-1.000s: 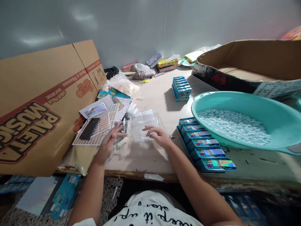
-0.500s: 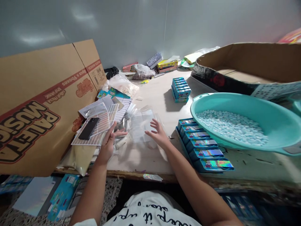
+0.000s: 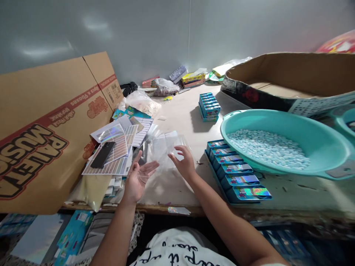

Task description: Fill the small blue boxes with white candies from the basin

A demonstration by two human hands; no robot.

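My left hand [image 3: 137, 181] is palm up with its fingers spread, left of a pile of clear plastic bags [image 3: 166, 142]. A thin see-through film seems to lie across its palm, though its edges are hard to make out. Over the near right side of the bags is my right hand [image 3: 184, 164], thumb and fingers curved and apart. Whether it touches a bag I cannot tell. Left of the bags lie sticker sheets [image 3: 124, 162] with a black phone [image 3: 103, 155] on top.
Filled blue boxes [image 3: 237, 169] stand in a tray on the right, beside a turquoise basin [image 3: 277, 118] of pale blue candies. Farther back are a small box stack [image 3: 209, 105] and a cut-down carton [image 3: 277, 59]. A large cardboard box [image 3: 63, 111] borders the left.
My left hand has moved right and turned its palm further up, with its fingers spread. My right hand has shifted slightly left, its fingers more curved. The view has shifted a little.
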